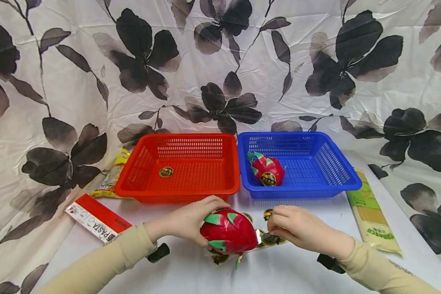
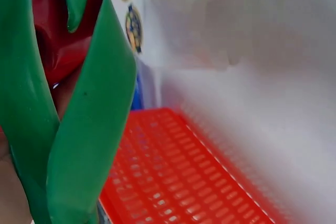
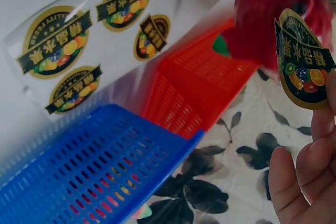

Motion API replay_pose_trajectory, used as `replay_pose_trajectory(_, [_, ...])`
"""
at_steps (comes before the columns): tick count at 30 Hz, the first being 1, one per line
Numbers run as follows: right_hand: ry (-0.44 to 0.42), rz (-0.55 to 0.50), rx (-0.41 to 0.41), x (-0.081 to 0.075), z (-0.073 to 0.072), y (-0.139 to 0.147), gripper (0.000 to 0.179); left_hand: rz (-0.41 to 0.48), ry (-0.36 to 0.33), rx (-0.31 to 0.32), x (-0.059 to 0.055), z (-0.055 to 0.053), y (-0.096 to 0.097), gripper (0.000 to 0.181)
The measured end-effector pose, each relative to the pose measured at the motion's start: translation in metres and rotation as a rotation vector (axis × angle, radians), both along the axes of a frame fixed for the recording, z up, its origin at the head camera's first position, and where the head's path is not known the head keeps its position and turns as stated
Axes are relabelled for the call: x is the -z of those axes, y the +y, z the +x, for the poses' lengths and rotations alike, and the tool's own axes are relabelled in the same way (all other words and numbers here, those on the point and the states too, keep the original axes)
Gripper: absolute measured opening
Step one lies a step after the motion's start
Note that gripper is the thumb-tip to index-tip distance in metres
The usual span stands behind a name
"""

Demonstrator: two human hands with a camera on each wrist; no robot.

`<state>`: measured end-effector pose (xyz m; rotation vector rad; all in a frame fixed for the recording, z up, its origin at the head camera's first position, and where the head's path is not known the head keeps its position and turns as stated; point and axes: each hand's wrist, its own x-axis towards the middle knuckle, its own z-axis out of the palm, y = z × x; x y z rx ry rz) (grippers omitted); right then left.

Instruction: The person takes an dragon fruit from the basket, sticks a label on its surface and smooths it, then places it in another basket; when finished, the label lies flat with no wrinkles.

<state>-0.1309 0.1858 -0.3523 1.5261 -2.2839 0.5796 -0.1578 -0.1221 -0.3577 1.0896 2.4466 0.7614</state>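
In the head view, my left hand [image 1: 196, 220] grips a red dragon fruit [image 1: 233, 230] with green scales, held in front of the red basket. Its green tips [image 2: 92, 114] fill much of the left wrist view. To the right, my right hand [image 1: 292, 226] pinches a black-and-gold fruit sticker [image 3: 302, 61] near the fruit's end. The sheet of stickers [image 3: 113, 53] lies on the table, partly covered by the fruit and the right hand in the head view.
Behind the hands stand a red basket [image 1: 180, 198] with a round sticker [image 1: 165, 172] showing in it and a blue basket [image 1: 301, 194] holding another stickered dragon fruit [image 1: 268, 168]. A red-and-white pasta box [image 1: 99, 218] and yellow bag [image 1: 112, 179] lie left, a noodle pack [image 1: 375, 216] right.
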Motion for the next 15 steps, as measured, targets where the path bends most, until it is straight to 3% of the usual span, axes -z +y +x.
replay_pose_trajectory(7, [0.018, -0.001, -0.045, -0.003, -0.001, -0.006, 0.003, -0.004, -0.013, -0.022, -0.001, -0.014, -0.004, 0.090])
replay_pose_trajectory(15, [0.044, 0.058, -0.082, -0.009, -0.001, -0.023, 0.008, -0.006, -0.051, 0.019, 0.002, -0.019, -0.002, 0.086])
